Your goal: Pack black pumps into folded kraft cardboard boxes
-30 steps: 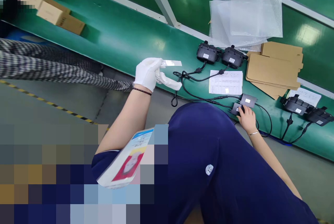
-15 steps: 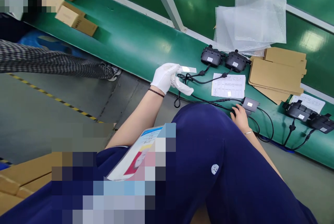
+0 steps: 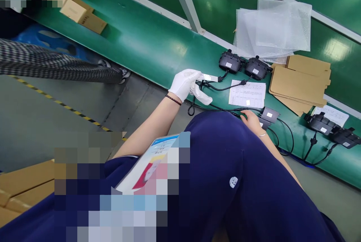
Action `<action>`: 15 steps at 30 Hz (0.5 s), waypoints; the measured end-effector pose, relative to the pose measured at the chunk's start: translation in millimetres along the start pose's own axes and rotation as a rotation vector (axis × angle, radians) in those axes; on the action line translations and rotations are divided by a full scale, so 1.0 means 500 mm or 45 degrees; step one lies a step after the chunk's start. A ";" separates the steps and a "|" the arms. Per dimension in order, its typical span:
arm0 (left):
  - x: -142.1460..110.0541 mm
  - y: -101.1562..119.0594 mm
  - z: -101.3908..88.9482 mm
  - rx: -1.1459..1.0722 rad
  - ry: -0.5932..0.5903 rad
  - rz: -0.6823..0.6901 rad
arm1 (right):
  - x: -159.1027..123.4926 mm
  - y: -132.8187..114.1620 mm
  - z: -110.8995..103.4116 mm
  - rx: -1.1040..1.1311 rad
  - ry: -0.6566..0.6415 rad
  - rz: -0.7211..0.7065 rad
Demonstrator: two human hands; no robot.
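Note:
My left hand [image 3: 186,84] wears a white glove and pinches a thin clear label strip [image 3: 210,78] above the green belt [image 3: 146,42]. My bare right hand [image 3: 252,120] rests at the belt's near edge, its fingers on the black cable [image 3: 225,108] beside two small black boxes [image 3: 269,116]. A printed sheet [image 3: 248,93] lies between my hands. Two black adapters [image 3: 242,64] sit just beyond the strip, their cables looping toward me.
Clear bubble bags [image 3: 275,27] and flat brown cartons [image 3: 300,80] lie at the back right. Two more black adapters [image 3: 332,129] sit on a paper at the far right. Cardboard boxes [image 3: 81,12] stand up the belt near another person's checked sleeve [image 3: 56,67].
My left hand has carried the strip to the right, closer to the two adapters. My right hand slid left off the small black boxes onto the cable.

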State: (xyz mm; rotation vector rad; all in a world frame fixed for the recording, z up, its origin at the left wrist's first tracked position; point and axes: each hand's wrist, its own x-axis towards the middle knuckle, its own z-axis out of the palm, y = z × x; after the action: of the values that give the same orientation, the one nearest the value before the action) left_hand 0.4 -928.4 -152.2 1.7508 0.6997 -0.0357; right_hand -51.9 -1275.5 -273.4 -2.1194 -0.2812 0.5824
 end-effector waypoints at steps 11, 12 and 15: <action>-0.036 -0.018 0.084 -0.050 -0.314 -0.053 | 0.111 -0.143 0.040 1.298 -0.050 0.341; -0.040 -0.020 0.094 -0.051 -0.339 -0.063 | 0.117 -0.159 0.038 1.382 -0.066 0.343; -0.053 -0.027 0.123 -0.054 -0.427 -0.113 | 0.127 -0.190 0.029 1.507 -0.098 0.358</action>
State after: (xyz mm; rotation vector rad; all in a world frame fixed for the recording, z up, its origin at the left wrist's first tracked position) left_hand -7.4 -992.9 -173.2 1.6211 0.5264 -0.3646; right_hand -2.8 -1184.8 -222.1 -0.9841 0.2882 0.7400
